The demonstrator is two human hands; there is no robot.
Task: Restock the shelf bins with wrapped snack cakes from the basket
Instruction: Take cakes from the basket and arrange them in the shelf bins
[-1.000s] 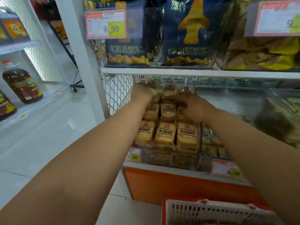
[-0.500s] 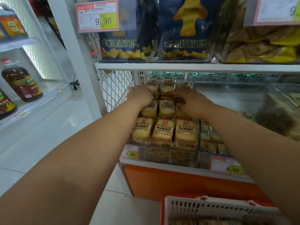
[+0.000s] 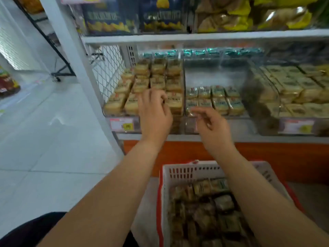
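Note:
A clear shelf bin point(image 3: 106, 114) at the left is packed with rows of yellow wrapped snack cakes point(image 3: 140, 82). My left hand point(image 3: 154, 111) hovers in front of that bin's front edge, fingers loosely curled and holding nothing. My right hand point(image 3: 211, 124) hangs in front of the middle bin point(image 3: 217, 72), fingers apart and empty. That middle bin holds two rows of green-labelled cakes point(image 3: 215, 100) at its front, with bare space behind. Below my arms stands a white and red basket point(image 3: 187, 171) filled with several wrapped cakes point(image 3: 210, 207).
A third bin point(image 3: 263, 97) of pale wrapped cakes stands at the right. Price tags point(image 3: 122, 124) hang on the bin fronts. The upper shelf point(image 3: 195, 37) carries blue and yellow snack bags. A white upright post point(image 3: 74, 68) and wire mesh bound the left side; tiled floor lies beyond.
Both hands have drawn back out of the left bin toward me and now hang empty at the bin fronts. The view has tilted down, showing more of the basket.

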